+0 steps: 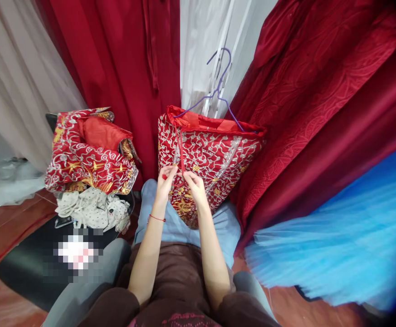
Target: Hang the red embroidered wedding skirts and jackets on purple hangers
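Note:
A red skirt-like garment (214, 154) with silver and gold embroidery hangs in front of my knees from a purple wire hanger (217, 93). Thin red ties (180, 147) drop from its waistband edge to my fingers. My left hand (166, 181) is closed, pinching a tie, with a bit of red cord showing across the fingers. Close beside it on the right, my right hand (194, 184) pinches the tie between thumb and fingers. Both hands are in front of the embroidered cloth, just above my lap.
To the left, a folded red embroidered garment (92, 159) lies by a spotted white cloth (95, 209) on a black seat (24, 263). Dark red gowns (126, 59) hang behind and on the right. A blue tulle skirt (347, 236) spreads at the lower right.

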`<state>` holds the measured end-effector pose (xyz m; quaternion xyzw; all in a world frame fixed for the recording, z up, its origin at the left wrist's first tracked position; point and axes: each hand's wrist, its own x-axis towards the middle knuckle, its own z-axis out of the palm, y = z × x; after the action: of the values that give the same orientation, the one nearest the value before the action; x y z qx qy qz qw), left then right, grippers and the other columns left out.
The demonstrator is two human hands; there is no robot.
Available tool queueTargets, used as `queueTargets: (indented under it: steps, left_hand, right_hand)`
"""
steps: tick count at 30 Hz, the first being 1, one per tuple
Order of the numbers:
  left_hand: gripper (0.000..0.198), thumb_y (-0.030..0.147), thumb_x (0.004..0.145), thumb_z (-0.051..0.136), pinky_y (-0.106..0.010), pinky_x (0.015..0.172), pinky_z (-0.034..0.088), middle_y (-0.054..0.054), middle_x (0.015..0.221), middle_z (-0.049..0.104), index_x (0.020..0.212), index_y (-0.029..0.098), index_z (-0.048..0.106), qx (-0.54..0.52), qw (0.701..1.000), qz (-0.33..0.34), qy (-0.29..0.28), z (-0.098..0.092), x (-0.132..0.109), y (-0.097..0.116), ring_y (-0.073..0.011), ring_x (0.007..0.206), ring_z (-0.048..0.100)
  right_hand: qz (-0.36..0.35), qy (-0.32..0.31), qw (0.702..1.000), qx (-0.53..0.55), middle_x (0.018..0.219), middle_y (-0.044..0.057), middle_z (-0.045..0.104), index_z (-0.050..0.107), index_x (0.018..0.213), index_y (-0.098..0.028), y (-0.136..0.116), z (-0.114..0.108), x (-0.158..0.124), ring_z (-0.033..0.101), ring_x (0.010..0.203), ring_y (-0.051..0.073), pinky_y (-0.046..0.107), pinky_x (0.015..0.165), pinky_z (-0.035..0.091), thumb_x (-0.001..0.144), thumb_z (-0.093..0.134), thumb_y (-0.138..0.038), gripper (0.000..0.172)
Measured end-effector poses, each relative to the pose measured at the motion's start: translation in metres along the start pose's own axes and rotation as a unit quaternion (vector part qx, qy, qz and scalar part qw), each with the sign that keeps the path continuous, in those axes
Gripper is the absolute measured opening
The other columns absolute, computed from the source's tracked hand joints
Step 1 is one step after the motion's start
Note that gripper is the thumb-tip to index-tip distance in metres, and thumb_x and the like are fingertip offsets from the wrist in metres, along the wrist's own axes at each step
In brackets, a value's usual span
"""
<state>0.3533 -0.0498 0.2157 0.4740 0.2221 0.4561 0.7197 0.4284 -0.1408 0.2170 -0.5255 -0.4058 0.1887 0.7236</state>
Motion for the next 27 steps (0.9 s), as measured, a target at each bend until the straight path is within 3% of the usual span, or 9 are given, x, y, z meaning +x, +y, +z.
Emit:
queueTargets:
  steps: [6,10,17,27]
  left_hand:
    - [0.021,0.025,0.073,0.078,-0.026,0.084,0.05,-0.003,0.092,0.072,0.091,0.019,0.068,0.037,0.994,0.055,-0.092,0.012,-0.007,0.008,-0.0147,0.088,0.067]
    - [0.018,0.024,0.075,0.076,-0.026,0.083,0.05,-0.004,0.093,0.073,0.09,0.019,0.067,0.051,0.993,0.047,-0.096,0.011,-0.008,-0.001,-0.0155,0.088,0.068]
    - [0.012,0.024,0.077,0.073,-0.024,0.074,0.051,-0.003,0.085,0.073,0.086,0.019,0.066,0.053,0.994,0.033,-0.088,0.003,-0.003,-0.002,-0.0152,0.079,0.069]
    - [0.02,0.04,0.082,0.069,-0.027,0.076,0.054,-0.005,0.083,0.075,0.087,0.02,0.072,0.089,0.99,0.05,-0.098,0.003,0.003,-0.003,-0.018,0.081,0.07]
  right_hand:
    - [0.023,-0.034,0.999,-0.007,0.101,0.002,0.074,0.076,0.094,-0.025,0.008,0.002,-0.006,0.065,0.1,0.022,0.036,0.1,0.047,0.086,0.063,-0.049,0.029]
    - [0.033,-0.044,0.998,-0.008,0.102,0.003,0.074,0.077,0.095,-0.025,0.012,0.001,-0.006,0.065,0.105,0.023,0.037,0.103,0.046,0.085,0.063,-0.05,0.031]
    - [0.053,-0.042,0.998,0.006,0.093,0.001,0.073,0.076,0.088,-0.025,0.021,0.004,-0.007,0.065,0.091,0.021,0.034,0.093,0.049,0.083,0.065,-0.046,0.025]
    - [0.071,-0.023,0.997,0.02,0.085,0.0,0.071,0.075,0.085,-0.023,0.027,-0.001,-0.01,0.06,0.08,0.017,0.03,0.084,0.048,0.082,0.069,-0.044,0.022]
